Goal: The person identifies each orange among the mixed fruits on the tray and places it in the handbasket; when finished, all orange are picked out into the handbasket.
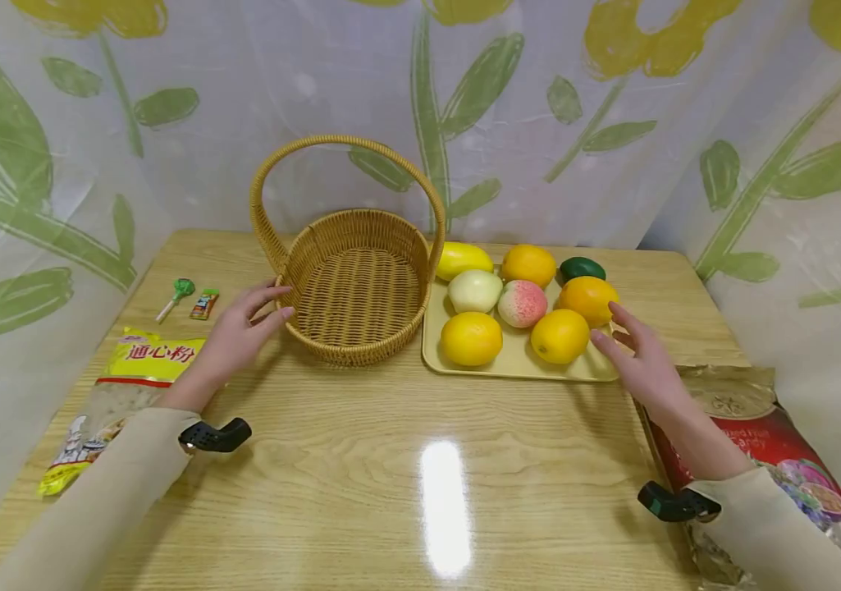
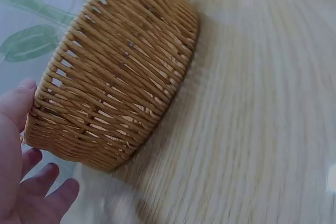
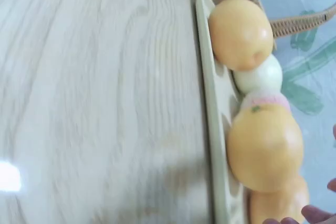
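Observation:
A round wicker basket [image 1: 363, 355] with a tall arched handle stands left of centre, its woven floor bare. My left hand [image 1: 243, 332] is at its left rim, and a fingertip touches the rim in the left wrist view while the other fingers [image 2: 63, 195] spread loosely outside the wall. Right of the basket, a pale yellow tray [image 1: 516, 375] bears several oranges [image 1: 560, 336], a pink peach [image 1: 523, 304], a whitish round fruit [image 1: 475, 291], a long yellow fruit [image 1: 464, 261] and a dark green one [image 1: 582, 268]. My right hand [image 1: 645, 361] has its fingers apart beside the rightmost orange [image 1: 588, 300].
A green lollipop [image 1: 182, 289] and a small wrapped sweet [image 1: 204, 304] lie at the left. Below them is a yellow and clear food bag [image 1: 125, 394]. A red and gold candy bag [image 1: 767, 443] lies under my right forearm. A flower-printed curtain [image 1: 361, 74] borders the wooden table's back.

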The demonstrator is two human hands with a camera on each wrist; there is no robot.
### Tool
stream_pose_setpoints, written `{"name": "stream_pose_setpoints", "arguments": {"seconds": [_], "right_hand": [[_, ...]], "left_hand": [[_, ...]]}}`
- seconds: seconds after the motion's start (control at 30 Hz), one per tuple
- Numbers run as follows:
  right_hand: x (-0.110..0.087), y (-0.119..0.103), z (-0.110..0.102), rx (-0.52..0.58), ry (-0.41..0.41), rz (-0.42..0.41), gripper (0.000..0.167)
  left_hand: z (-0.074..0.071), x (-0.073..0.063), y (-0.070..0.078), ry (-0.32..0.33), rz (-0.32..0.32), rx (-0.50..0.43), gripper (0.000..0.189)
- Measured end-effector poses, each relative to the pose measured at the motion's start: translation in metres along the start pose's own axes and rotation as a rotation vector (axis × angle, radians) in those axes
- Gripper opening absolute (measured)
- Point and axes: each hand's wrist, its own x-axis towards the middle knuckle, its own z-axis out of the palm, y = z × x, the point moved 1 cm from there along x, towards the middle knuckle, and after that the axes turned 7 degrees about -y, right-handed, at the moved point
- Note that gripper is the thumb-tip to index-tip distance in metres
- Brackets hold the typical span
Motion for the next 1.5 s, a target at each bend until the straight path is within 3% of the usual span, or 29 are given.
{"name": "stream_pose_setpoints", "arguments": {"seconds": [0.17,0.33,0.5,0.8,1.03,1.3,1.5], "right_hand": [[0.005,0.002,0.016,0.138,0.007,0.043,0.08],[0.009,-0.001,0.032,0.171,0.029,0.035,0.08],[0.016,-0.003,0.042,0.13,0.092,0.008,0.078],[0.026,-0.001,0.051,0.082,0.12,0.028,0.074],[0.028,-0.004,0.046,0.105,0.06,-0.01,0.066],[0.027,-0.008,0.037,0.11,-0.016,0.038,0.062],[0.031,-0.003,0.041,0.089,0.028,0.017,0.063]], "left_hand": [[0.0,0.001,-0.003,-0.054,-0.119,-0.149,0.065],[0.006,0.003,-0.009,-0.029,-0.104,-0.276,0.067],[0.011,0.001,-0.008,-0.001,-0.1,-0.336,0.067],[0.011,-0.001,-0.007,0.003,-0.138,-0.353,0.073],[0.012,0.0,-0.007,-0.001,-0.132,-0.382,0.074],[0.011,0.004,-0.01,-0.004,-0.131,-0.358,0.071],[0.004,0.006,-0.013,0.001,-0.128,-0.363,0.068]]}}
